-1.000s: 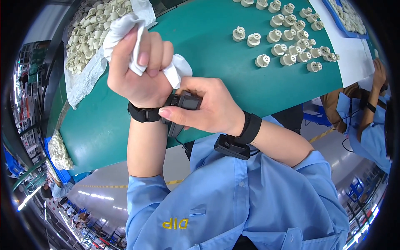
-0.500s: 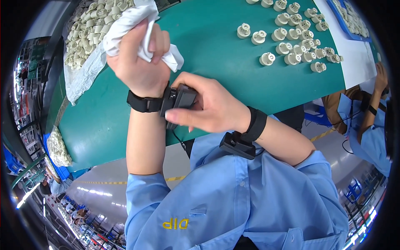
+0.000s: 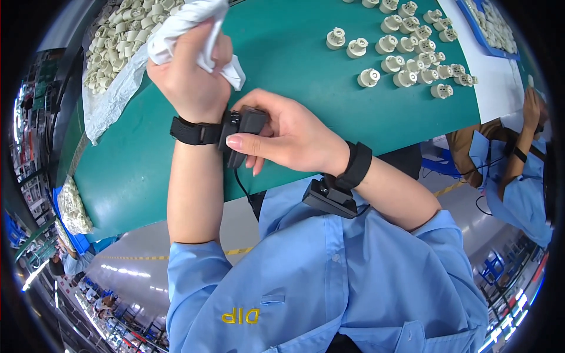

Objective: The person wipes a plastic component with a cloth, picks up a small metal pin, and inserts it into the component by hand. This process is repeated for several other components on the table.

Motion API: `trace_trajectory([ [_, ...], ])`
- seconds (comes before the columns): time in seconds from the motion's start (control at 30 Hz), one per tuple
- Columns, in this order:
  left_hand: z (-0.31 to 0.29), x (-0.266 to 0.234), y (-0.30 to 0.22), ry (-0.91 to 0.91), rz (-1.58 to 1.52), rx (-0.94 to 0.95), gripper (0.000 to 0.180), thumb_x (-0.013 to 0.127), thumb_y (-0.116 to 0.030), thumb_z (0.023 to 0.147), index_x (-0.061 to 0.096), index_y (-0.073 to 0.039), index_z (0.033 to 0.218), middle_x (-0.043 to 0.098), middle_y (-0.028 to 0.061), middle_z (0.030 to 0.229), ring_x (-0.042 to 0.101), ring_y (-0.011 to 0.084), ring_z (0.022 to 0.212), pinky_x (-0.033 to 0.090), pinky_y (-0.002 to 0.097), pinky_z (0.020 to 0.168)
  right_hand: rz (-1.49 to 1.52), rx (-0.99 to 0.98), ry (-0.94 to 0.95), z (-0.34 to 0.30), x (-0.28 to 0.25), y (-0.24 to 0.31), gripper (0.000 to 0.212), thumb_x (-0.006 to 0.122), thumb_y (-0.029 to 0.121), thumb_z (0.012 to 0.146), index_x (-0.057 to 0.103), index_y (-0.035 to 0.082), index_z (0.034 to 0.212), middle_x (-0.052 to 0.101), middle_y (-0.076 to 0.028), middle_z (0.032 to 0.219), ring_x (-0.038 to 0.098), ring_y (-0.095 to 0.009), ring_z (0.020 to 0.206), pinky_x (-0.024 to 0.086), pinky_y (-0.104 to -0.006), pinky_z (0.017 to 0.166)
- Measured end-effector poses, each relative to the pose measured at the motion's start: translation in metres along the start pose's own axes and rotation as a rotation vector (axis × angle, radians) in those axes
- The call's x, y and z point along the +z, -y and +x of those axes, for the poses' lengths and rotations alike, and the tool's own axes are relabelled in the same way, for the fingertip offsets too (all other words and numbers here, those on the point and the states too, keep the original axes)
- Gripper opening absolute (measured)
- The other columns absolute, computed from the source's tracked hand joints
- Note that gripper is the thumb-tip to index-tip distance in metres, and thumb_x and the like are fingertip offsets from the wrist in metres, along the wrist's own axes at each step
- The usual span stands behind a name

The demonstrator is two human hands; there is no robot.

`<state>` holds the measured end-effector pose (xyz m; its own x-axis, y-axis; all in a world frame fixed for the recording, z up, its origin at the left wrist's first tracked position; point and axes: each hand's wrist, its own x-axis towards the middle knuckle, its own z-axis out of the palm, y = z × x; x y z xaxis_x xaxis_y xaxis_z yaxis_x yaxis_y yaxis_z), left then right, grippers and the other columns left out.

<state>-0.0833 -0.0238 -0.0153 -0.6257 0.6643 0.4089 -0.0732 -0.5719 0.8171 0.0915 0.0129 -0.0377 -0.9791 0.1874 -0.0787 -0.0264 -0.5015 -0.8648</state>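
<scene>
My left hand [image 3: 191,88] is raised at the upper left, its fingers closed around a crumpled white cloth [image 3: 191,23]. A black strap [image 3: 191,130] circles my left wrist and carries a small black box-shaped device [image 3: 244,132] with a cable. My right hand [image 3: 297,135] reaches across from the right and grips that device between thumb and fingers. Another black device [image 3: 329,197] is strapped to my right wrist. Several cream plastic fittings [image 3: 406,44], round-based with a narrower top, stand on the green table [image 3: 288,56] to the right, apart from my hands.
A large heap of cream plastic parts [image 3: 120,44] lies on a plastic bag [image 3: 109,112] at the upper left. A bagged batch [image 3: 73,206] sits at the table's left edge. At the far right are a blue tray [image 3: 485,35] of parts and a co-worker's arm [image 3: 518,156].
The whole view has shifted slightly, so the table items sit a little further left and higher. My right hand keeps its hold on the wrist device; the cloth stays in my left hand.
</scene>
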Motion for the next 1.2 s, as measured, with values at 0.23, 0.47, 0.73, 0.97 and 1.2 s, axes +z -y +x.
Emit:
trace_trajectory([
  [0.23, 0.015, -0.025, -0.005, 0.193, -0.242, -0.202, 0.025, 0.056, -0.010, 0.093, 0.070, 0.005, 0.107, 0.059, 0.0076, 0.072, 0.047, 0.0146, 0.053, 0.038, 0.0286, 0.054, -0.225, -0.332, -0.307, -0.026, 0.018, 0.046, 0.022, 0.066, 0.011, 0.099, 0.050, 0.002, 0.110, 0.060, -0.005, 0.082, 0.054, -0.008, 0.052, 0.042, -0.0213, 0.045],
  [0.47, -0.028, 0.035, -0.006, 0.413, 0.141, -0.166, 0.025, 0.071, -0.018, 0.090, 0.073, 0.001, 0.105, 0.073, 0.0088, 0.090, 0.066, 0.0153, 0.074, 0.050, 0.0306, 0.063, -0.227, -0.967, -0.133, -0.040, 0.000, 0.145, 0.035, 0.036, 0.028, 0.107, 0.056, 0.001, 0.115, 0.048, -0.008, 0.077, 0.049, -0.021, 0.057, 0.036, -0.0372, 0.047],
  [0.73, -0.048, 0.092, -0.024, 0.919, 0.468, -0.191, 0.046, 0.085, -0.035, 0.079, 0.071, -0.001, 0.106, 0.071, 0.0115, 0.088, 0.065, 0.0246, 0.069, 0.051, 0.0342, 0.063, -0.714, -1.128, -0.087, -0.064, -0.048, 0.183, 0.031, 0.034, 0.022, 0.106, 0.054, -0.001, 0.114, 0.048, -0.010, 0.073, 0.046, -0.021, 0.051, 0.034, -0.0350, 0.045],
  [0.97, -0.060, 0.095, -0.010, 0.671, 0.302, -0.093, 0.049, 0.095, -0.035, 0.064, 0.070, -0.005, 0.093, 0.071, 0.0088, 0.079, 0.065, 0.0282, 0.062, 0.052, 0.0324, 0.060, -0.623, -1.143, 0.011, -0.045, -0.040, 0.165, 0.032, 0.034, 0.020, 0.107, 0.051, -0.002, 0.121, 0.050, -0.011, 0.073, 0.044, -0.020, 0.049, 0.036, -0.0337, 0.043],
  [1.2, -0.050, 0.092, -0.022, 0.719, 0.260, -0.198, 0.040, 0.095, -0.029, 0.063, 0.072, -0.005, 0.086, 0.070, 0.0057, 0.071, 0.065, 0.0194, 0.059, 0.052, 0.0280, 0.058, -0.485, -1.101, 0.086, -0.045, -0.031, 0.143, 0.034, 0.033, 0.020, 0.108, 0.050, -0.002, 0.128, 0.051, -0.012, 0.074, 0.043, -0.019, 0.049, 0.037, -0.0326, 0.043],
])
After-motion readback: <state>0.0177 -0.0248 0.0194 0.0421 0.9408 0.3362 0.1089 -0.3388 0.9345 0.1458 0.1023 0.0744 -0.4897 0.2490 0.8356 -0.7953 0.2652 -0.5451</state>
